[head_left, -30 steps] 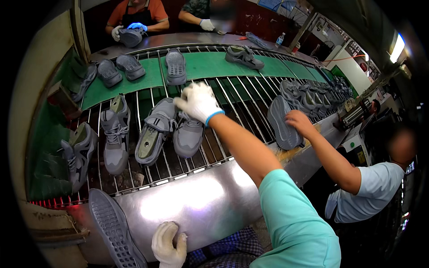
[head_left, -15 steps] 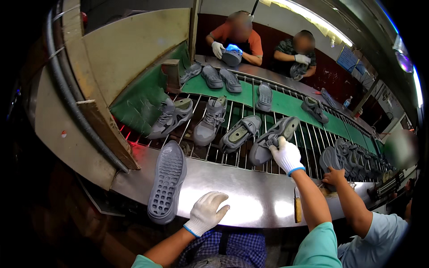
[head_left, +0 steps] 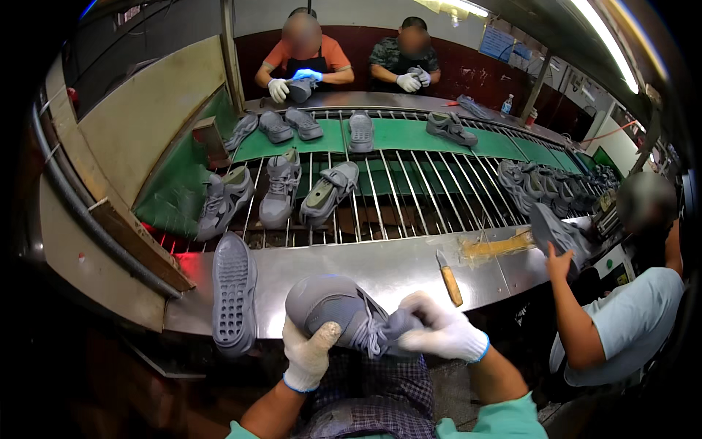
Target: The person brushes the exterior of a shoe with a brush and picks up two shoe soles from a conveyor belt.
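A grey lace-up shoe (head_left: 333,304) is held between my gloved hands above the near edge of the steel table. My left hand (head_left: 308,355) grips it by the rounded end, thumb pressed on its side. At the laces and tongue, my right hand (head_left: 442,329) pinches the soft upper. A loose grey sole (head_left: 234,293), tread showing, lies across the table edge left of my left hand. Beyond the shoe, more grey shoes stand on the metal rods, among them a laced shoe (head_left: 280,192) and one lying tilted (head_left: 329,194).
A knife (head_left: 450,282) with a wooden handle lies on the steel ledge (head_left: 387,267). To my right a co-worker's hand (head_left: 559,262) holds another shoe (head_left: 556,233). Shoes (head_left: 545,186) are lined up on the rods. Two gloved people handle pieces across the conveyor.
My right hand has lifted a shoe off the rods and brought it back toward me. My left hand has closed on it. The co-worker at right has also lifted a shoe.
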Demonstrator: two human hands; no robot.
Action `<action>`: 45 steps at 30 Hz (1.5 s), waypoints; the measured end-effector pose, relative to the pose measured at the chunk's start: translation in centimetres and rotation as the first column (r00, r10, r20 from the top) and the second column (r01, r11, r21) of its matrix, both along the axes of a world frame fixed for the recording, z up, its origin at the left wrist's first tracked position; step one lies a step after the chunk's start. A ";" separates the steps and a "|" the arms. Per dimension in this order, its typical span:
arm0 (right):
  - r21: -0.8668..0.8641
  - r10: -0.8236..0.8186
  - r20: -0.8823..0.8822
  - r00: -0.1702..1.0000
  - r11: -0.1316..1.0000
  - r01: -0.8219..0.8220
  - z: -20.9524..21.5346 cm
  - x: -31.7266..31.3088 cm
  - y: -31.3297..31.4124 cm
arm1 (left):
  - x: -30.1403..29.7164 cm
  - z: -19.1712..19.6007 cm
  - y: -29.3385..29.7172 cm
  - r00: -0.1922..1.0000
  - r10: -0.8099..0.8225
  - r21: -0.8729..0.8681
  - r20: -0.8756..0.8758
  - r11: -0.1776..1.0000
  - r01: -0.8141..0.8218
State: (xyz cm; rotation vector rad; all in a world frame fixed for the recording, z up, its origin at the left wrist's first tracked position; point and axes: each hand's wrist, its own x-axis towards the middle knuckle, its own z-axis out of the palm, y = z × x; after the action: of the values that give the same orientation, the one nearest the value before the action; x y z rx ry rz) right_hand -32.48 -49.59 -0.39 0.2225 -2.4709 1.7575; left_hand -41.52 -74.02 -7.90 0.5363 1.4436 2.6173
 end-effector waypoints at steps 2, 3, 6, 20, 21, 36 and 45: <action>-0.350 -0.242 -0.085 0.967 0.915 0.199 -5.5 1.2 2.0 | 0.9 0.7 0.3 0.984 -0.116 -0.019 0.132 0.993 0.119; -0.480 -0.394 -0.165 0.904 0.833 0.276 -7.8 1.3 2.0 | 1.3 1.1 0.2 0.952 -0.195 -0.035 0.237 0.977 0.209; -0.569 -0.151 0.389 0.909 0.737 0.366 -16.7 4.5 -0.4 | 2.2 1.4 1.4 0.940 -0.302 -0.359 0.157 0.870 0.339; -0.736 -0.036 0.527 0.849 0.480 0.477 -24.0 6.5 -1.2 | -27.3 -2.0 -15.0 0.967 0.135 -0.955 -0.216 0.176 -0.238; -0.741 -0.045 0.510 0.859 0.485 0.465 -23.6 5.9 -1.2 | -26.7 -1.6 -14.2 0.991 0.076 -0.922 -0.115 0.364 -0.135; -0.757 -0.083 0.470 0.879 0.475 0.449 -19.7 9.6 -3.9 | -3.7 -4.1 0.8 0.826 -0.477 -0.551 -0.301 0.793 0.257; -0.793 -0.080 0.463 0.883 0.407 0.453 -19.8 11.6 -5.6 | -4.0 -1.5 2.6 0.749 -0.663 -0.411 -0.013 0.687 0.600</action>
State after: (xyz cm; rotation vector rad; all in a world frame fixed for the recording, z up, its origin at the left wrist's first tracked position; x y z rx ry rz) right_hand -20.91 -55.21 -20.19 -0.6242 -1.1915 2.7776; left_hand -45.54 -71.41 -9.43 0.9997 1.4170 1.7247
